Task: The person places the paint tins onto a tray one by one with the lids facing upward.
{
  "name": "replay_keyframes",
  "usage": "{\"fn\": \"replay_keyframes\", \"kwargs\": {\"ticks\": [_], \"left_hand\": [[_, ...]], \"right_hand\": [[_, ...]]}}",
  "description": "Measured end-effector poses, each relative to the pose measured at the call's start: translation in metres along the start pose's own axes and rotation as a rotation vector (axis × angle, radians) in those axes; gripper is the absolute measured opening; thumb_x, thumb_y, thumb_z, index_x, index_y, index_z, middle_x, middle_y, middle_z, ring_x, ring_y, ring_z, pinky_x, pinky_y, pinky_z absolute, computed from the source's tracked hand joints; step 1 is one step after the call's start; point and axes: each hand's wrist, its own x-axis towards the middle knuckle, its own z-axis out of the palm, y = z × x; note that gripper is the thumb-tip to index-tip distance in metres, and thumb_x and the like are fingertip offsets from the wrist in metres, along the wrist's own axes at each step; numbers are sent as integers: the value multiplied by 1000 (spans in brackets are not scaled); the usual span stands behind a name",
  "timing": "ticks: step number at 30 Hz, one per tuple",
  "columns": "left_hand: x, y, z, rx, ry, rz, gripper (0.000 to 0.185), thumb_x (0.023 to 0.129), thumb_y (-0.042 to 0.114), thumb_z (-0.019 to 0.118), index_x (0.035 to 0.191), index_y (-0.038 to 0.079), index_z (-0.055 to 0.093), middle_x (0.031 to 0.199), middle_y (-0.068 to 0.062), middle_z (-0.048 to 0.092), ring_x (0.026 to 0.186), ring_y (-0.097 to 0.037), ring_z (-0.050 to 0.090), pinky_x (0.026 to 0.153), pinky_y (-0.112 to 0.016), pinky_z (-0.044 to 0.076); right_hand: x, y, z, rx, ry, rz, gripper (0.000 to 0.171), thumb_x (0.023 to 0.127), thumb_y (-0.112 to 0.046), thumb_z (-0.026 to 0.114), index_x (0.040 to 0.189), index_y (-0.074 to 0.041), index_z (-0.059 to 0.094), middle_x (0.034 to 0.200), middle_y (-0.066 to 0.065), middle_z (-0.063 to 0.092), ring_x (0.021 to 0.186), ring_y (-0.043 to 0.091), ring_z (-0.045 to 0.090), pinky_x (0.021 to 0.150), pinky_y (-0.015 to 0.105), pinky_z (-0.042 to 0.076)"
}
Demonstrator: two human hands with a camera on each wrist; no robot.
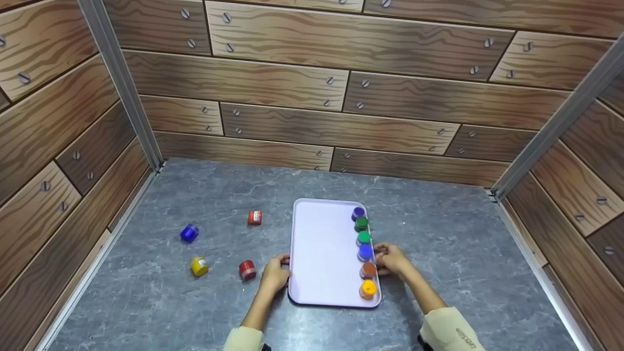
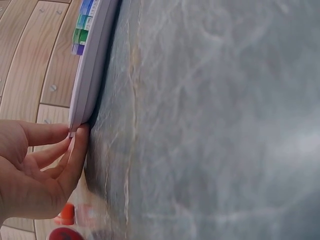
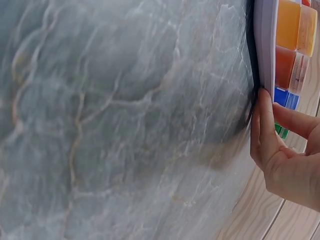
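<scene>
A pale lilac tray (image 1: 324, 253) lies on the grey marbled table, a row of several small paint jars along its right side. Among these are an orange-yellow jar (image 1: 368, 289) nearest the person, a brown jar (image 1: 368, 270) and a blue jar (image 1: 364, 252). My left hand (image 1: 276, 274) pinches the tray's left rim, thumb on top and fingers below, as the left wrist view shows. At the right rim, my right hand (image 1: 391, 259) grips the edge between thumb and fingers, beside the blue and brown jars. The fingertips under the tray are partly hidden.
Left of the tray, a dark red jar (image 1: 247, 270) lies close to the left hand. Farther off are an orange-red jar (image 1: 254, 218), a yellow jar (image 1: 199, 266) and a blue jar (image 1: 189, 233). Wood-patterned walls (image 1: 273, 83) enclose the table at the back and sides.
</scene>
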Motion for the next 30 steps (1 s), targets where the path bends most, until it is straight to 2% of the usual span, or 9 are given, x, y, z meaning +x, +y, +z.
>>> {"fn": "replay_keyframes", "kwargs": {"ticks": [7, 12, 16, 20, 24, 27, 30], "left_hand": [[2, 0, 1, 13, 5, 10, 46, 65, -11, 51, 111, -6, 60, 95, -11, 63, 90, -29, 57, 75, -37, 45], [0, 1, 0, 33, 10, 10, 46, 66, -12, 52, 111, -6, 60, 95, -11, 62, 91, -29, 56, 78, -40, 45], [-4, 5, -2, 118, 52, 67, 41, 70, -8, 59, 111, -6, 59, 97, -13, 61, 93, -30, 56, 80, -42, 44], [-9, 13, -13, 180, 124, 194, 40, 72, -5, 66, 110, -6, 59, 99, -16, 59, 92, -32, 56, 80, -43, 44], [-12, 13, -41, 230, 194, 381, 38, 69, -8, 68, 106, -5, 59, 98, -16, 56, 92, -36, 53, 80, -45, 44], [-14, 5, -67, 294, 191, 503, 37, 68, -9, 69, 103, -3, 60, 99, -15, 56, 94, -35, 51, 81, -47, 43], [-16, -8, -93, 353, 159, 580, 36, 67, -9, 70, 101, 1, 62, 101, -12, 57, 95, -32, 51, 82, -44, 44]], "right_hand": [[4, 2, -1, -1, 11, 27, 44, 73, 12, 45, 117, 9, 47, 89, 15, 53, 66, 22, 54, 53, 35, 53], [3, 1, 0, -68, -6, 33, 46, 72, 12, 45, 118, 9, 46, 83, 14, 51, 64, 21, 52, 50, 33, 51], [3, -2, 1, -105, -9, 32, 46, 72, 13, 44, 118, 9, 46, 79, 12, 50, 63, 21, 51, 49, 32, 51], [3, -3, -1, -112, -7, 37, 46, 70, 13, 44, 117, 10, 46, 77, 12, 50, 62, 21, 51, 49, 32, 50], [2, -4, -1, -88, -23, 26, 46, 70, 13, 43, 117, 13, 45, 80, 12, 52, 62, 20, 51, 49, 33, 51], [2, -3, 1, -70, -25, 26, 44, 73, 13, 42, 117, 13, 45, 84, 12, 53, 62, 20, 51, 50, 34, 51], [3, -3, 3, -64, -24, 22, 44, 73, 13, 43, 117, 13, 45, 85, 14, 52, 63, 20, 51, 50, 35, 52]]}}
